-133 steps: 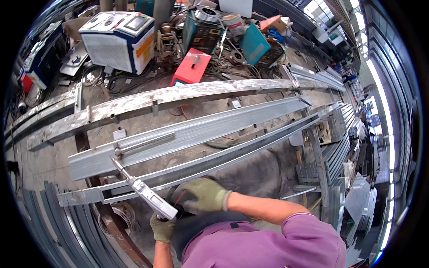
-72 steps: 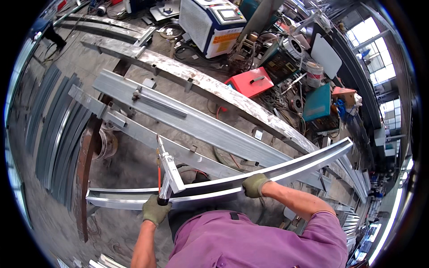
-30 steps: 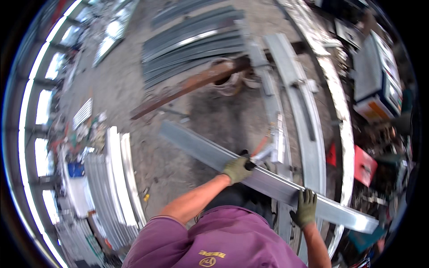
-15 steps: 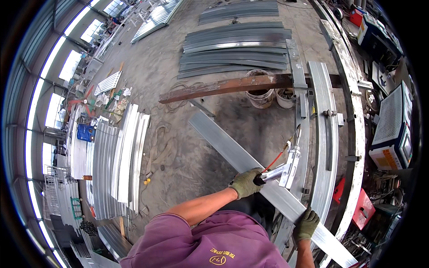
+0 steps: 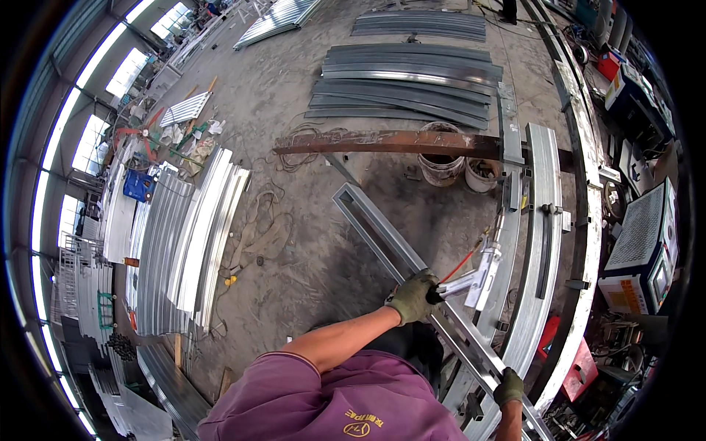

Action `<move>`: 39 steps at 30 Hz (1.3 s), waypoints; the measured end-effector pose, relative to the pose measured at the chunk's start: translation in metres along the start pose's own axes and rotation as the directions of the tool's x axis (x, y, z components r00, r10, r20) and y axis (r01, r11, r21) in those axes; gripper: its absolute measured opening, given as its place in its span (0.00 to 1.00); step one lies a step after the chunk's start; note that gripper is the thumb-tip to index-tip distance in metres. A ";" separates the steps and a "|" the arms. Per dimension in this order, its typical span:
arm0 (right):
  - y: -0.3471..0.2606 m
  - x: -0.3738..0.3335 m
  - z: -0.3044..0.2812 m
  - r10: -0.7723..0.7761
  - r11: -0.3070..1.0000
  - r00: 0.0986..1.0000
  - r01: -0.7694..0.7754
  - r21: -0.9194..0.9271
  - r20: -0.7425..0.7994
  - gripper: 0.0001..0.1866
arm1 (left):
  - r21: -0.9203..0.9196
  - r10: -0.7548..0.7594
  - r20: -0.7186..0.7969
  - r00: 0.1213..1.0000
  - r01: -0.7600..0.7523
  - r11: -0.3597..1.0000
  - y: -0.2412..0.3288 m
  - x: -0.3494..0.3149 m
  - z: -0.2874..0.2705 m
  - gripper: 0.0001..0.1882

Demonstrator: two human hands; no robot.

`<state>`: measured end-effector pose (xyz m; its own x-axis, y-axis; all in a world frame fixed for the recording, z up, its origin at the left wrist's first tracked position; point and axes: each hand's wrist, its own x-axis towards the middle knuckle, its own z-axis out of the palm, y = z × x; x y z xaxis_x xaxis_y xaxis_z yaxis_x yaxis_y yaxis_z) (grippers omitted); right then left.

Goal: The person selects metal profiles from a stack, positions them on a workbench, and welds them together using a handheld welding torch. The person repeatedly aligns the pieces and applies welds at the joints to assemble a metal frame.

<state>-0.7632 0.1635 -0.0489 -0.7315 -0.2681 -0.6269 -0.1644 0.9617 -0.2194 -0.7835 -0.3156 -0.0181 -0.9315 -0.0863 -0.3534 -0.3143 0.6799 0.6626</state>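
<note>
My left hand (image 5: 414, 297), in an olive-green work glove, is closed around a long galvanized steel C-channel (image 5: 392, 234) near its middle. My gloved right hand (image 5: 509, 388) grips the same channel closer to its near end. The channel slants from far left to near right, its hollow side facing up. A silver gun-shaped tool (image 5: 483, 278) with a red cable sits just right of my left hand. Its black end meets the glove; whether those fingers also hold it I cannot tell.
To the right run long steel rails (image 5: 543, 220) and a whitish beam (image 5: 586, 264). A rusty beam (image 5: 390, 142) crosses ahead, with two buckets (image 5: 482, 176) by it. Stacked grey profiles (image 5: 404, 70) lie beyond; bright sheets (image 5: 206, 235) lie left. A machine cabinet (image 5: 640, 250) stands right.
The channel has been rolled about its length: its flat face was up, and now its hollow side is. Both hands still hold it. The whole view has shifted slightly.
</note>
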 end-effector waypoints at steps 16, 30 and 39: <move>-0.016 -0.019 0.024 0.190 0.973 0.958 -0.154 0.171 -0.216 0.27 | 0.001 0.082 0.088 0.993 -0.083 0.997 -0.004 0.028 0.015 0.23; -0.368 0.052 -0.092 0.201 0.469 0.878 0.304 0.829 -0.435 0.20 | -0.414 0.079 0.098 0.992 -0.031 0.910 -0.008 -0.020 -0.064 0.13; -0.473 0.105 -0.161 0.128 0.419 0.882 0.367 0.831 -0.454 0.18 | -0.542 0.242 0.204 0.949 -0.096 0.835 -0.019 -0.012 -0.162 0.20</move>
<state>-0.8688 -0.3097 0.1098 -0.9665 -0.0871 -0.2415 0.2125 0.2566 -0.9429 -0.7965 -0.4452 0.0806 -0.9224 0.2309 -0.3095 -0.2719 0.1809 0.9452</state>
